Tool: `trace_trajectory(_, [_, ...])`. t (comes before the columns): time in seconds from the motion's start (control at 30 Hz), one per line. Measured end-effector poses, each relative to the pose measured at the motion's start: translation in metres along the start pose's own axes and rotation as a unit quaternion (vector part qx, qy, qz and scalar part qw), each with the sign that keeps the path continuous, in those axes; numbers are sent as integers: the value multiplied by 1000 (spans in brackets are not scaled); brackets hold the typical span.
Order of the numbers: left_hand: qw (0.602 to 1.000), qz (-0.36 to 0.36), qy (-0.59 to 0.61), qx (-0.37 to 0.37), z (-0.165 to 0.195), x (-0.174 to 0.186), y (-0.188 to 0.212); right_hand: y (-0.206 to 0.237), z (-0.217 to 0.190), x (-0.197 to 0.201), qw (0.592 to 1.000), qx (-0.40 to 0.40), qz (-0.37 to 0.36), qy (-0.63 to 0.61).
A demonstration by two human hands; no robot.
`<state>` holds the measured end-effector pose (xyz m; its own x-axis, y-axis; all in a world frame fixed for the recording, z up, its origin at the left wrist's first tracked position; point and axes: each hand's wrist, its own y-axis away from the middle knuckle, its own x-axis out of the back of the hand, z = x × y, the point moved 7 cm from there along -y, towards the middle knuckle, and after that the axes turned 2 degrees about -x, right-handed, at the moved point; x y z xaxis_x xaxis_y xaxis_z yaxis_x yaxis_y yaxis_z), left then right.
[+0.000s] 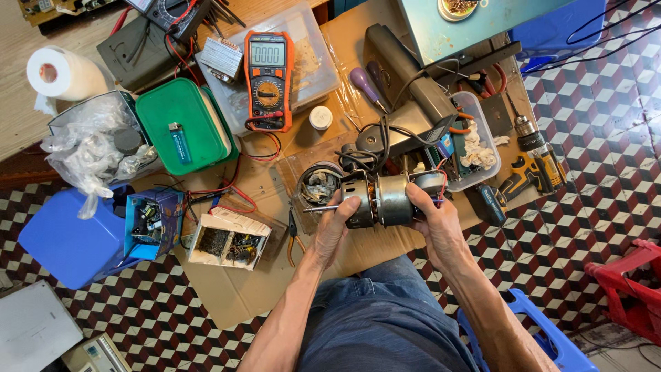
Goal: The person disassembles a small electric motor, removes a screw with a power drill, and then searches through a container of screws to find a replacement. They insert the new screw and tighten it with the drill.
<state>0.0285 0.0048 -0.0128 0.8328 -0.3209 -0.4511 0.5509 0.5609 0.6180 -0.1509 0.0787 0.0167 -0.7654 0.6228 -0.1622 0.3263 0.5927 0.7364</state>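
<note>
A grey metal electric motor (385, 200) with a steel shaft sticking out to the left is held over the cardboard sheet (241, 289). My left hand (335, 231) grips its left end near the shaft. My right hand (435, 213) wraps its right end, where black and coloured wires lead up to a dark fan base (406, 127). A round metal cover (319, 184) with debris inside lies just left of the motor.
An orange multimeter (268, 79) rests on a clear box lid. Nearby sit a green box (182, 127) with a lighter, small parts boxes (228, 241), pliers (295, 238), a yellow drill (533, 169), a clear tub (475, 141) and a blue stool (65, 238).
</note>
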Motion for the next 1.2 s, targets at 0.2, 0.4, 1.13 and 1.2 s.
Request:
trace_trajectory(0.2, [996,-48,73,-4,-3,-4,3,1,-3,2,999,5,31,41])
trace_trajectory(0.4, [997,-50,64,11,0,1,7,-4,-4,-3,998,-25,25,52])
trace_trajectory(1.13, [981,123,139,-51,2,55,34,24,14,-62,984,-20,-77,-158])
trace_trajectory(1.2, [981,132,130,-50,1,57,35,24,14,-66,985,-18,-79,-150])
